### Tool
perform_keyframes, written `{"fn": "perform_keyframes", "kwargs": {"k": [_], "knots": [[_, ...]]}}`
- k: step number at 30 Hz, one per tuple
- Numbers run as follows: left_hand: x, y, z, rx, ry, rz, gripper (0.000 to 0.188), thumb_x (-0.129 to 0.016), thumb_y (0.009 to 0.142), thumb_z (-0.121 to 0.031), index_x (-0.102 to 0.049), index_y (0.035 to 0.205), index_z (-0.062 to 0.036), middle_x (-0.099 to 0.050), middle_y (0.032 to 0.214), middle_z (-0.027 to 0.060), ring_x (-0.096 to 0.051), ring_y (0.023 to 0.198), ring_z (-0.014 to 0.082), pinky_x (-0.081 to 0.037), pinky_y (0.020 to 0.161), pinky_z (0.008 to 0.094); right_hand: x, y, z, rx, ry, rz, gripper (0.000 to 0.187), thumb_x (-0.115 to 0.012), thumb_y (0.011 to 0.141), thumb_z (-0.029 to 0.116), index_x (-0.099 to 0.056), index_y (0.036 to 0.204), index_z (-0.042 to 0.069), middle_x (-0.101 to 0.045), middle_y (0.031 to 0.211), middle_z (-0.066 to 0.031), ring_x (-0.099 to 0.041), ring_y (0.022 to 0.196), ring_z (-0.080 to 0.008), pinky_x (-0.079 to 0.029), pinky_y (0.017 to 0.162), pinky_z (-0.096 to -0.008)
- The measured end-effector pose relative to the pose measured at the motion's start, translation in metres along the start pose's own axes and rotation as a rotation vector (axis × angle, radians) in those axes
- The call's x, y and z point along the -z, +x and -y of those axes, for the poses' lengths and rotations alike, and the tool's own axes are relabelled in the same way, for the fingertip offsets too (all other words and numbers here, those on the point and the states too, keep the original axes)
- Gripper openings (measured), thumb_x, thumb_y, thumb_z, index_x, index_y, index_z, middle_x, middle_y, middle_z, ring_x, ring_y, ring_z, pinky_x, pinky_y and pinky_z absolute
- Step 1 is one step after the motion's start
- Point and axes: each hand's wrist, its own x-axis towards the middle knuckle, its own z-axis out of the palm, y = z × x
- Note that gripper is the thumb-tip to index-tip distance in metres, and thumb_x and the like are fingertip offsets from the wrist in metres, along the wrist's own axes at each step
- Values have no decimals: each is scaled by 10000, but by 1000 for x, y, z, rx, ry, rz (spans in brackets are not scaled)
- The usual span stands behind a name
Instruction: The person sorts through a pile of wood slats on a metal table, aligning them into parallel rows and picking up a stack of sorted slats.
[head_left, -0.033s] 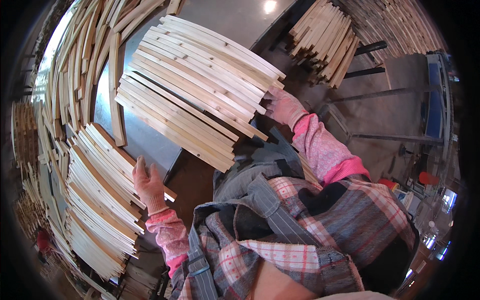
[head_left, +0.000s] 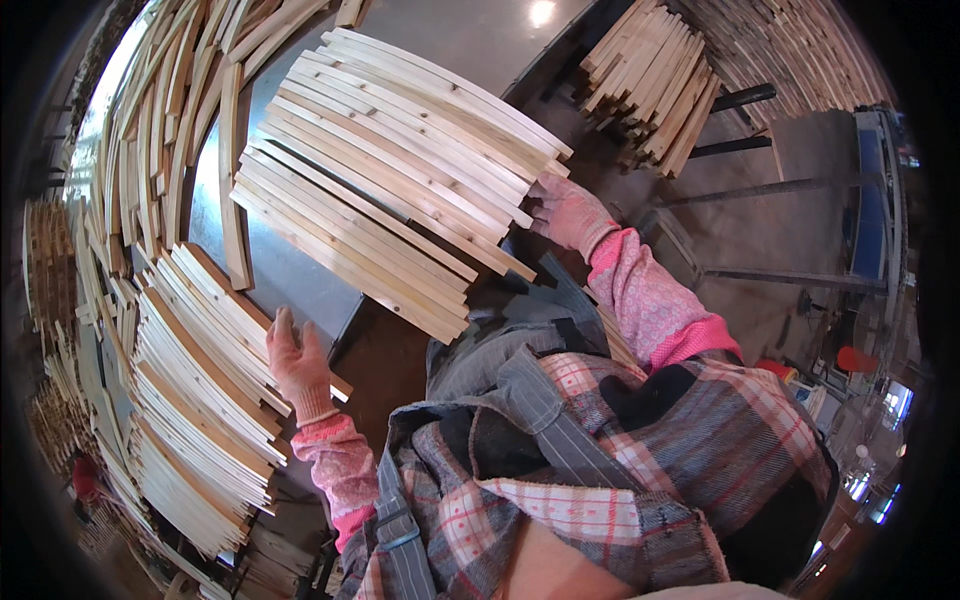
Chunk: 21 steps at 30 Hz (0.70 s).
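A row of long pale wooden strips (head_left: 400,150) lies side by side on a grey metal table (head_left: 260,235), with a dark gap partway across it. My right hand (head_left: 572,215), in a light pinkish glove, rests against the right-hand ends of these strips; its fingers are spread and partly hidden by the wood. My left hand (head_left: 298,368), gloved alike, is open with fingers extended beside a second stack of wooden strips (head_left: 195,375) at the left. Its fingertips are at the near edge of that stack, and whether they touch it I cannot tell.
Loose strips (head_left: 170,120) lie in a jumbled heap at the far left. Another bundle of strips (head_left: 655,75) sits at the upper right near dark metal bars (head_left: 740,97). A metal frame (head_left: 770,190) stands to the right, with a red object (head_left: 855,360) beyond it.
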Motion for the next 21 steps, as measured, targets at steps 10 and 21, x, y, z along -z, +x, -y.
{"fn": "perform_keyframes", "kwargs": {"k": [10, 21], "knots": [[-118, 31, -129, -177, -308, 251, 358, -690, 883, -105, -657, 1236, -55, -668, 1110, 118, -674, 898, 219, -553, 824, 317, -18, -37, 20, 69, -484, 63, 437, -681, 908, 292, -620, 1291, 90, -650, 1000, -17, -587, 872, -129, -480, 793, -300], [-259, 137, -223, 438, 35, 353, 548, -696, 802, -329, -611, 1168, 70, -656, 1154, 302, -634, 1122, 416, -508, 959, 418, -44, 8, 32, 175, -914, 138, 502, -702, 868, 201, -604, 1341, 61, -672, 1001, -5, -577, 829, -110, -485, 781, -245]]}}
